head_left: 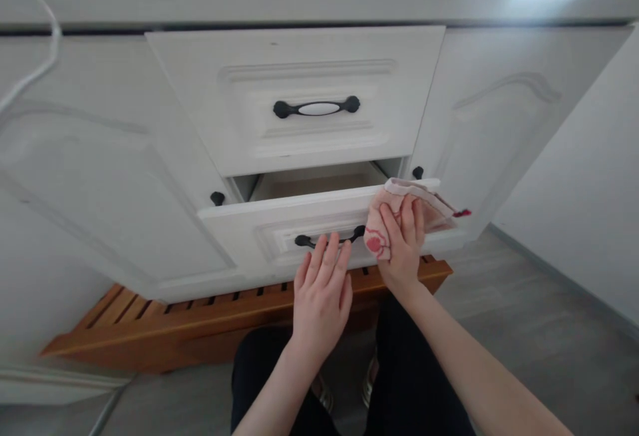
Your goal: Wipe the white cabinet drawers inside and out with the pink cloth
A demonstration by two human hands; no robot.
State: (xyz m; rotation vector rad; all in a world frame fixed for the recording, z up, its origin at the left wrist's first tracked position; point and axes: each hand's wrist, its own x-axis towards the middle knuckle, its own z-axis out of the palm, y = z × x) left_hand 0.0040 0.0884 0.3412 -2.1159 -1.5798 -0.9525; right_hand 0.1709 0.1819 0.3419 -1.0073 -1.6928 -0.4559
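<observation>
Drawer (324,215), ajar: wiping apparently in hand. Right hand (403,249): bunched around pink cloth (376,231). Left hand (322,293): fingers loosely extended at handle (302,241). Next: likely steadying drawer, sliding cloth.

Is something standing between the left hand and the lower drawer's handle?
Nothing visible: the left hand has its fingers over the handle. The pink cloth, under the right hand, is beside the handle's right end.

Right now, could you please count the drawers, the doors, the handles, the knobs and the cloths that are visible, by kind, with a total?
Drawers: 2
Doors: 2
Bar handles: 2
Round knobs: 2
Cloth: 1
Total: 9
</observation>
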